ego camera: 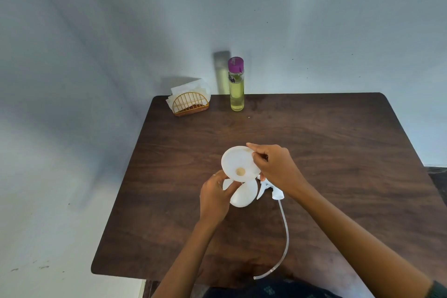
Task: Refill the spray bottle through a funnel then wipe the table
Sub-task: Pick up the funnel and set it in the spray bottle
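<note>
Over the middle of the counter point(314, 143), the right hand point(275, 169) pinches the white funnel's point(238, 163) far rim while the left hand point(214, 198) curls its fingers point(229, 182) round the white spray bottle point(243, 195) beneath it.

The right hand point(275, 167) pinches the funnel point(239, 164) rim at 2 o'clock; the left hand point(215, 197) holds the white spray bottle point(243, 195) below it.
</note>
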A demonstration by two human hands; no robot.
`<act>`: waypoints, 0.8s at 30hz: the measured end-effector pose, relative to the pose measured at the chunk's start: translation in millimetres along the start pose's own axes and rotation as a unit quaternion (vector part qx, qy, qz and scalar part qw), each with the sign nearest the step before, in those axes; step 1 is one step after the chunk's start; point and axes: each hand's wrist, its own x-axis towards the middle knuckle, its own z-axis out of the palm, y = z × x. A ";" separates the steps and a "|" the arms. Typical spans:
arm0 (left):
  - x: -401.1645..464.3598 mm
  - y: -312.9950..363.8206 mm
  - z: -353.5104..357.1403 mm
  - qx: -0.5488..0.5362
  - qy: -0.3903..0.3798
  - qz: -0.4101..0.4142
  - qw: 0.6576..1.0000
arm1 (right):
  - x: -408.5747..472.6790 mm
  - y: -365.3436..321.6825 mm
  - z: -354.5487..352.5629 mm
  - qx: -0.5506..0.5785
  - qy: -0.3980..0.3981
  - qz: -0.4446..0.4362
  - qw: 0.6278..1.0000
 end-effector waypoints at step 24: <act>1.0 -11.1 -6.4 -0.004 -0.050 -0.031 0.998 | 0.7 6.5 4.7 -0.038 -0.045 -0.002 0.998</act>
